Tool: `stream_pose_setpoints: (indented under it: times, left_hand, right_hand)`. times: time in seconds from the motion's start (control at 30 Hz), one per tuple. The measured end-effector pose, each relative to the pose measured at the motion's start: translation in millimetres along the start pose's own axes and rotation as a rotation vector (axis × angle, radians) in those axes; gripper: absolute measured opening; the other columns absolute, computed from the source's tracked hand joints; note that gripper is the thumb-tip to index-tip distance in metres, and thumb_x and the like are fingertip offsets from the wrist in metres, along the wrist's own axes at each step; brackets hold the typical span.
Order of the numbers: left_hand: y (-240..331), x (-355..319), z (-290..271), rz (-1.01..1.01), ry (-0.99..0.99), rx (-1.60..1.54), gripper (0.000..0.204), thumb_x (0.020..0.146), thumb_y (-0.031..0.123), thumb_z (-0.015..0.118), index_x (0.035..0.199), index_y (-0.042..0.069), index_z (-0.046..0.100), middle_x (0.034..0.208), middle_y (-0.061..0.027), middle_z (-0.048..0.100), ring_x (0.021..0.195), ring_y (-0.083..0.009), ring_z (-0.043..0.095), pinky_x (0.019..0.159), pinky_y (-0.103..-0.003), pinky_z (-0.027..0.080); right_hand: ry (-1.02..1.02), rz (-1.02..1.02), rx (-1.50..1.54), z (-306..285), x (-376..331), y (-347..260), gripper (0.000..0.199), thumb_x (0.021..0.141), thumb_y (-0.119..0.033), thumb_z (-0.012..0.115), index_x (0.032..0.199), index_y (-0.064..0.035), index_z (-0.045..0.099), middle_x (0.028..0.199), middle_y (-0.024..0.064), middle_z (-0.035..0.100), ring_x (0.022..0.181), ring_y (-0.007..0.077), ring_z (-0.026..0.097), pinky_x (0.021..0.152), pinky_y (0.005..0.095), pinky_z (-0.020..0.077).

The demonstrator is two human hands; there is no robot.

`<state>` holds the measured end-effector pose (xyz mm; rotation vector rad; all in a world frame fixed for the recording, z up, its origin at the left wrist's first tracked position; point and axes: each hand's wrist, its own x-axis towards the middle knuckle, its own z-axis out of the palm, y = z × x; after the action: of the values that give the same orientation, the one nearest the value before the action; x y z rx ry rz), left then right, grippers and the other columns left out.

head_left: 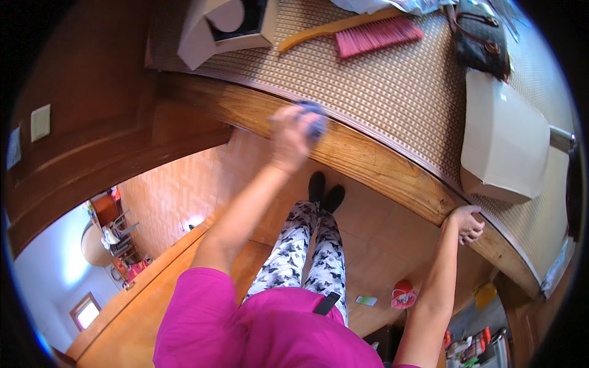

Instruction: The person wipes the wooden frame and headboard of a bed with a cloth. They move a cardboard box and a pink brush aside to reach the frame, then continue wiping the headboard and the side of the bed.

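Note:
My left hand [290,136], blurred by motion, is closed on a bunched blue-grey cloth [313,121]. The cloth lies against the wooden edge board [380,161] that runs along the front of a raised surface covered by a woven mat [380,92]. Farther right, my right hand [467,224] rests on the same board, its fingers curled in and no object seen in them. A white box [506,141] sits on the mat just beyond that hand.
On the mat lie a brush [377,37] with pink bristles and a wooden handle, an opened carton [230,37] and a dark handbag [481,46]. A brown wooden panel [92,116] rises at left. A small red bucket [404,295] stands on the tiled floor.

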<state>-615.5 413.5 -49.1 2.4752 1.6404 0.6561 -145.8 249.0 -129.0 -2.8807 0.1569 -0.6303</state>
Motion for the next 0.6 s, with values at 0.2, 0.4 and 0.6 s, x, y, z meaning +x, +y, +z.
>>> stream_pose_setpoints:
  times: [0.2, 0.4, 0.6]
  left_hand:
    - [-185.7, -0.6, -50.9, -0.250, 0.035, 0.337, 0.039, 0.089, 0.020, 0.067, 0.127, 0.017, 0.060, 0.133, -0.0115, 0.055, 0.124, -0.0358, 0.049, 0.106, -0.049, 0.037]
    - [-129.5, -8.6, -18.5, -0.330, 0.130, 0.243, 0.037, 0.087, 0.019, 0.064, 0.123, 0.013, 0.060, 0.129, -0.0158, 0.054, 0.119, -0.0384, 0.047, 0.104, -0.051, 0.034]
    - [79.0, -2.4, 24.5, 0.065, -0.172, -0.133, 0.040, 0.079, 0.007, 0.065, 0.118, 0.010, 0.060, 0.115, -0.0113, 0.056, 0.111, -0.0312, 0.046, 0.098, -0.044, 0.034]
  right_hand:
    - [-0.096, 0.022, -0.003, -18.7, -10.6, -10.7, 0.067, 0.089, -0.057, 0.056, 0.139, -0.0130, 0.052, 0.151, 0.0117, 0.042, 0.143, 0.0345, 0.031, 0.112, 0.0590, 0.0240]
    - [-0.081, 0.002, -0.044, -29.6, -17.0, -17.4, 0.066, 0.089, -0.053, 0.061, 0.141, -0.0142, 0.048, 0.150, 0.0114, 0.041, 0.142, 0.0351, 0.031, 0.110, 0.0597, 0.0271]
    - [-0.104, 0.000, -0.045, -32.7, -15.8, -17.4, 0.066, 0.090, -0.052, 0.061, 0.142, -0.0141, 0.047, 0.152, 0.0105, 0.039, 0.144, 0.0340, 0.030, 0.111, 0.0581, 0.0258]
